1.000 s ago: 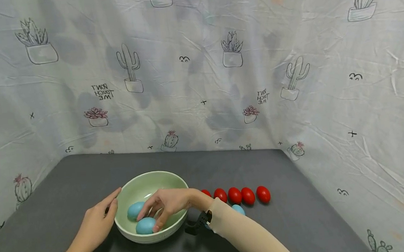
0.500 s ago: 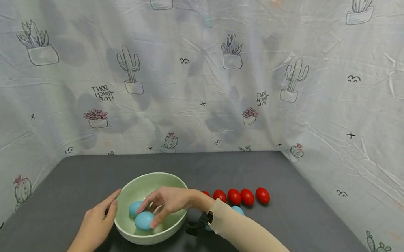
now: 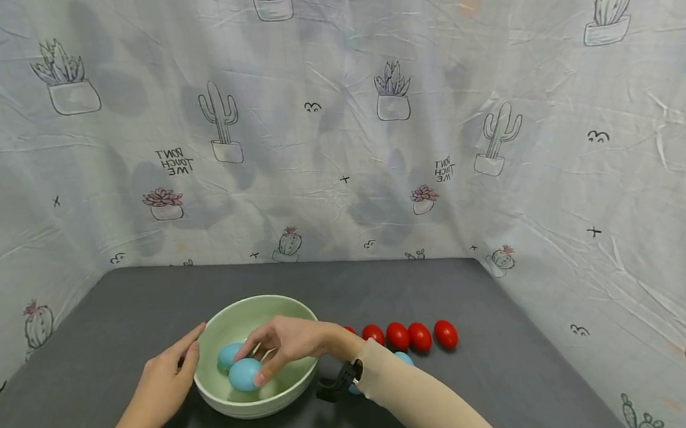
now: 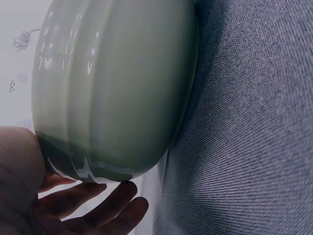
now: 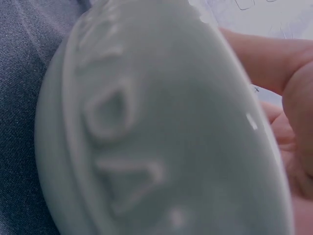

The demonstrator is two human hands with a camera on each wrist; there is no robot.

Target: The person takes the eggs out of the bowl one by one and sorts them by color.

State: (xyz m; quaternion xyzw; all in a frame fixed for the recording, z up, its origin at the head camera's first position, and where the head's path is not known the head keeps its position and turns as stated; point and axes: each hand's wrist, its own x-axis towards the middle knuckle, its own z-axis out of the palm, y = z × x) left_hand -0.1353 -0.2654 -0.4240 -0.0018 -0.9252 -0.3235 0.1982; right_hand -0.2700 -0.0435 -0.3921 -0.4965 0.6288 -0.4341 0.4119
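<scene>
A pale green bowl (image 3: 266, 307) stands on the grey cloth. My right hand (image 3: 295, 339) reaches in over its right rim and pinches a blue egg (image 3: 244, 376) between thumb and fingers, low inside the bowl. Another blue egg (image 3: 228, 356) lies just behind it, partly covered by the fingers. From the left, my left hand (image 3: 165, 376) rests its fairly straight fingers against the bowl's outer side. The left wrist view has these fingers (image 4: 117, 203) touching the bowl wall (image 4: 122, 88). In the right wrist view the bowl's embossed side (image 5: 205, 122) hides the held egg.
Several red eggs (image 3: 420, 337) lie in a row right of the bowl. Nearer, blue eggs (image 3: 404, 357) show partly behind the right forearm, which wears a black wrist strap (image 3: 339, 380). A cactus-print curtain (image 3: 337, 140) surrounds the grey surface.
My right hand has raised the nearer blue egg slightly off the bowl's bottom and turned it a little. My left hand keeps its place on the bowl.
</scene>
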